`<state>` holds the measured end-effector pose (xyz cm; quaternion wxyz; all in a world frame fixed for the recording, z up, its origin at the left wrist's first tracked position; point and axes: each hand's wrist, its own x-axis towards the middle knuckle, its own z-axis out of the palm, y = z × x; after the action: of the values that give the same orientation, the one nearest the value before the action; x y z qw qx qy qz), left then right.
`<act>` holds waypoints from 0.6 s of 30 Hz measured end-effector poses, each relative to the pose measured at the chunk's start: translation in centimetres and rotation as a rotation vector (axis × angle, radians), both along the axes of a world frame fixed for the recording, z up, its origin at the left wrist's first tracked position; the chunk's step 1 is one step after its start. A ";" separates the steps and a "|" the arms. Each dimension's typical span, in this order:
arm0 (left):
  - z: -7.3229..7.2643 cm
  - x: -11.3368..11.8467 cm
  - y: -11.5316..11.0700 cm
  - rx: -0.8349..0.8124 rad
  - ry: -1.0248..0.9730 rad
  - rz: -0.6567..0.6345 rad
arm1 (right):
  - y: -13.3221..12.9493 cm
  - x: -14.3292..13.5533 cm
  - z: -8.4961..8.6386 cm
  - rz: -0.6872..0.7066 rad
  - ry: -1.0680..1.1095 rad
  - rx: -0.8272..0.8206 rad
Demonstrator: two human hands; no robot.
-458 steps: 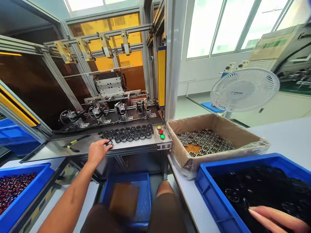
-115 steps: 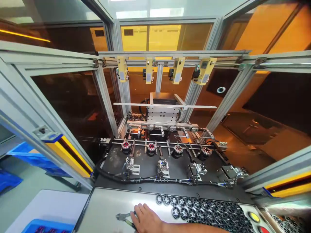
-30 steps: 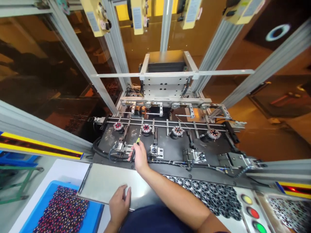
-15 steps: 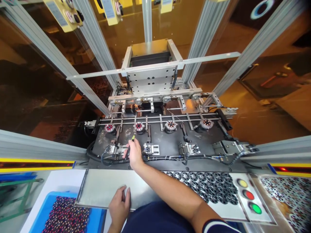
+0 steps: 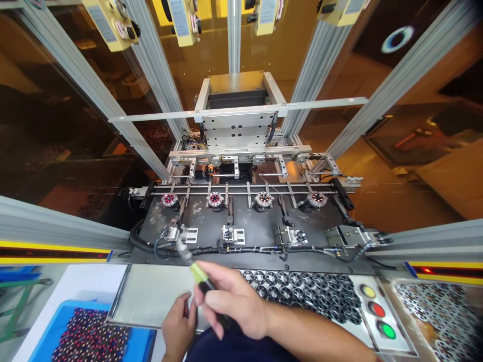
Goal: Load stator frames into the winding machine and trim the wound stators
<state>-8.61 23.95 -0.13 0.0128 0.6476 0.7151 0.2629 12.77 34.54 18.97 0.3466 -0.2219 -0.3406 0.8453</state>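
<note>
My right hand [image 5: 237, 301] is closed round a hand tool with a green and black handle [image 5: 199, 274]. Its greyish front end is smeared by motion and points up and left, over the front edge of the black machine plate [image 5: 256, 226]. Lower left of it, my left hand [image 5: 179, 322] rests at the near edge of a metal tray [image 5: 151, 291], fingers loosely bent, thumb apart, nothing seen in it. On the plate stand several round fixtures, each bearing a ring-shaped part, such as the one at far left [image 5: 169, 199] and the one at far right [image 5: 317, 199].
Many black ring parts [image 5: 302, 291] lie right of my right hand, beside yellow, red and green buttons [image 5: 387, 330]. A blue bin [image 5: 145, 347] of small parts stands lower left; silvery rings [image 5: 433, 311] pile at far right. Yellow sensor bars [image 5: 56, 252] flank the machine opening.
My right hand has drawn back from the plate near the second fixture toward my body, still holding the tool. My left hand has stayed at the tray's edge. The view has shifted slightly.
</note>
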 end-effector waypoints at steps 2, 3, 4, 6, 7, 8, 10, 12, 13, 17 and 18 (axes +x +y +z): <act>-0.3 -0.1 -0.1 0.002 0.010 -0.015 | -0.1 3.2 -0.5 -0.178 -0.057 -0.013; -0.5 -0.1 -0.1 0.003 0.019 -0.019 | 0.3 4.4 -1.2 -0.306 -0.101 -0.048; -0.7 -0.2 -0.1 0.006 0.025 -0.016 | 1.0 5.5 -2.0 -0.422 -0.145 -0.087; -1.1 -0.3 -0.2 0.011 0.039 -0.011 | 2.6 6.9 -3.8 -0.588 -0.207 -0.153; -1.2 -0.4 -0.2 0.011 0.045 -0.012 | 3.4 7.4 -4.7 -0.634 -0.226 -0.178; -1.3 -0.4 -0.1 0.009 0.051 -0.015 | 4.0 7.6 -5.5 -0.662 -0.235 -0.194; -1.3 -0.5 -0.1 0.003 0.063 -0.021 | 4.9 7.7 -6.6 -0.704 -0.232 -0.214; -1.2 -0.5 0.0 -0.006 0.074 -0.024 | 5.4 7.5 -7.2 -0.734 -0.219 -0.242; -1.2 -0.5 0.0 -0.009 0.078 -0.022 | 5.5 7.4 -7.3 -0.746 -0.213 -0.257; -1.2 -0.5 -0.1 -0.025 0.084 -0.009 | 6.1 7.3 -7.6 -0.785 -0.197 -0.311; -1.2 -0.5 -0.1 -0.031 0.083 -0.007 | 6.2 7.3 -7.6 -0.792 -0.195 -0.320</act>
<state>-9.07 23.82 -1.32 -0.0061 0.6601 0.7168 0.2246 20.05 40.73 11.35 0.5715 -0.4651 -0.1252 0.6643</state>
